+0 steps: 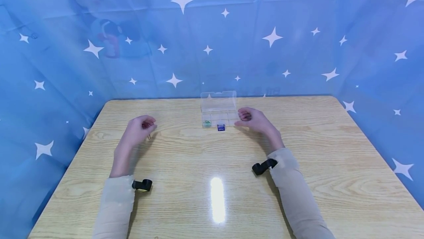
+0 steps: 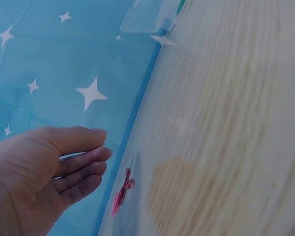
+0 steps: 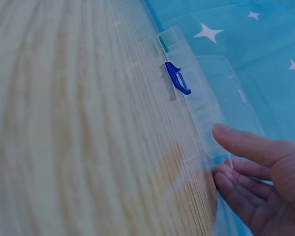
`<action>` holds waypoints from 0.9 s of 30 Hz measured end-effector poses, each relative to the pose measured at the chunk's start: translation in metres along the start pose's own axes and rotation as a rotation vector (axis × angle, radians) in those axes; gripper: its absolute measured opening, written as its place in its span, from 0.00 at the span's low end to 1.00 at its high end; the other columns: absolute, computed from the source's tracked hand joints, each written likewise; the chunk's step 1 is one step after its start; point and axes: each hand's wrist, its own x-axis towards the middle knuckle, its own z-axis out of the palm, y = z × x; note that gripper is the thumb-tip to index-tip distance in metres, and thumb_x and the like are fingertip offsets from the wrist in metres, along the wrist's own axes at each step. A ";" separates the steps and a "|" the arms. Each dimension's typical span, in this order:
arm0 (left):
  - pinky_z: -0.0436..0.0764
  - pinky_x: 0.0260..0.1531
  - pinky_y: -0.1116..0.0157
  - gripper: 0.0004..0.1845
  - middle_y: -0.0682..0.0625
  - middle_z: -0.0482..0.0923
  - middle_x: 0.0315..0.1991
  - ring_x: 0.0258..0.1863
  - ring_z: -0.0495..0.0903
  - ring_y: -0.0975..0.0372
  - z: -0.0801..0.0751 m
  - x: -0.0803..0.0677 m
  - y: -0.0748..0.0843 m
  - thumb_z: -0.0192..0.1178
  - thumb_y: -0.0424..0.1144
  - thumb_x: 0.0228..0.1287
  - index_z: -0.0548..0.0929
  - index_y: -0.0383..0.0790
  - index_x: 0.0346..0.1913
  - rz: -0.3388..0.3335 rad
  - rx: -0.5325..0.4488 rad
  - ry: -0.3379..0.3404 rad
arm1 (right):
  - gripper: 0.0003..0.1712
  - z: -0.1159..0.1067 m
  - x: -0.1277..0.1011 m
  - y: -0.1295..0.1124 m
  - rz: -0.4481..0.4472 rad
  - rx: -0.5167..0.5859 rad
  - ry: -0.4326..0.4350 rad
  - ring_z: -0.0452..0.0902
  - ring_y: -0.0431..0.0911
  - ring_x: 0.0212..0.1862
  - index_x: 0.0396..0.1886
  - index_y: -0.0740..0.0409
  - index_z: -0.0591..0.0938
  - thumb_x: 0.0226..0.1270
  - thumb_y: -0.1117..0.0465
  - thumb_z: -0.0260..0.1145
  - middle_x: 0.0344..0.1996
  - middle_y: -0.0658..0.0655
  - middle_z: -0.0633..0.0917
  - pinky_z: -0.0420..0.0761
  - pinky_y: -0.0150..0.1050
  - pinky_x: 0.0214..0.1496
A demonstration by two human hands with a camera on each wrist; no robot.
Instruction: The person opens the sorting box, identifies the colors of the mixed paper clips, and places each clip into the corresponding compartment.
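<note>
A clear plastic compartment box (image 1: pixel 219 112) with its hinged lid standing open sits toward the far middle of the pale wooden table (image 1: pixel 298 180). One green item (image 1: pixel 207 123) already lies in the box's near-left compartment, so the sorting looks begun but barely. A small blue binder clip (image 1: pixel 221 127) rests on the tabletop just beside the box's near edge, outside any compartment. A pink paper clip (image 2: pixel 122 192) lies on the wood under the left hand (image 1: pixel 139 128), well apart from the box, to its left; it is small and blurred.

The left hand hovers above that pink clip with relaxed, loosely bent fingers, holding nothing. The right hand (image 1: pixel 253 119) sits at the box's right end, its fingers loosely extended and near or touching the box corner; whether they actually rest on it I cannot tell. By my judgement, both clips are left to go in.
</note>
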 end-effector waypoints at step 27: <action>0.78 0.35 0.63 0.08 0.45 0.84 0.35 0.34 0.79 0.56 -0.015 -0.011 -0.029 0.69 0.32 0.65 0.87 0.32 0.43 -0.027 0.028 -0.124 | 0.35 0.000 0.000 -0.003 0.008 0.004 0.000 0.76 0.55 0.57 0.67 0.65 0.73 0.65 0.55 0.74 0.54 0.62 0.80 0.75 0.49 0.62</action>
